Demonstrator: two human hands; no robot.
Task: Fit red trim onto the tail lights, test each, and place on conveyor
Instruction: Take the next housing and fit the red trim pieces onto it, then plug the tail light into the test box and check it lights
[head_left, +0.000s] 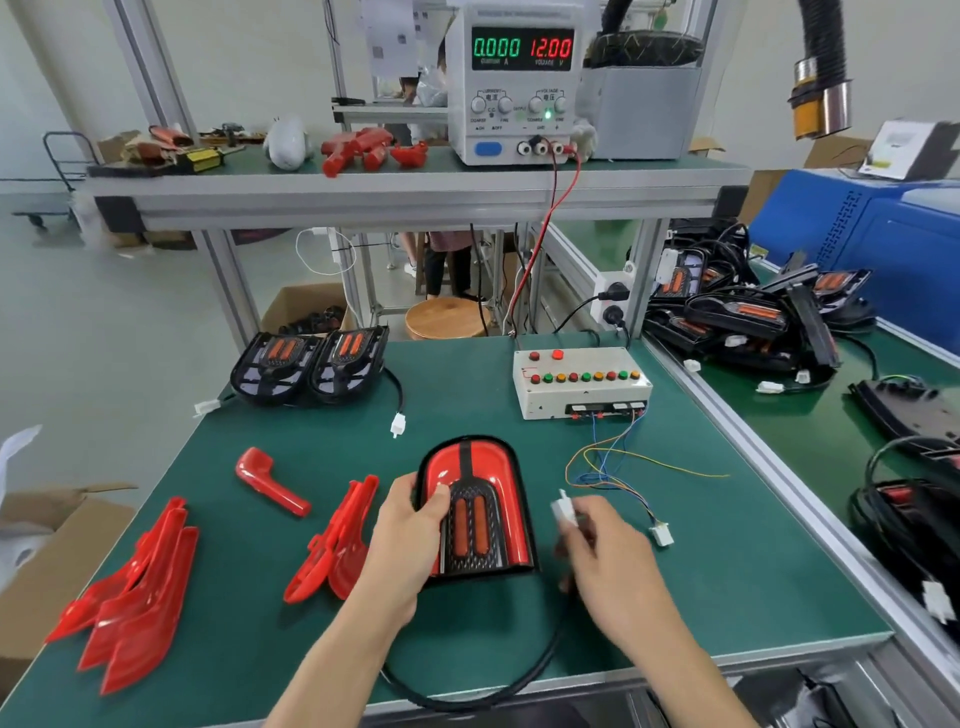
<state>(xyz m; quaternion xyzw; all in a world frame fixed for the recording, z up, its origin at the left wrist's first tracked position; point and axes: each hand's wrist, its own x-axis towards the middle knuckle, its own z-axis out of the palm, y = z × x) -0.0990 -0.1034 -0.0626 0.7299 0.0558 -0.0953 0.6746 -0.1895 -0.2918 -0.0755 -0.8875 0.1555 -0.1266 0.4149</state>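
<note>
Head view: tail light (475, 512) with red trim fitted lies flat on green table (675, 519), near front edge. Left hand (410, 525) grips its left side, thumb on top. Right hand (608, 551), blurred, pinches white connector (562, 510) just right of the light. Loose red trim pieces (130, 587) lie left. Test box (579, 382) sits behind, its wires (618, 467) trailing forward. Two untrimmed lights (311, 366) at back left.
</note>
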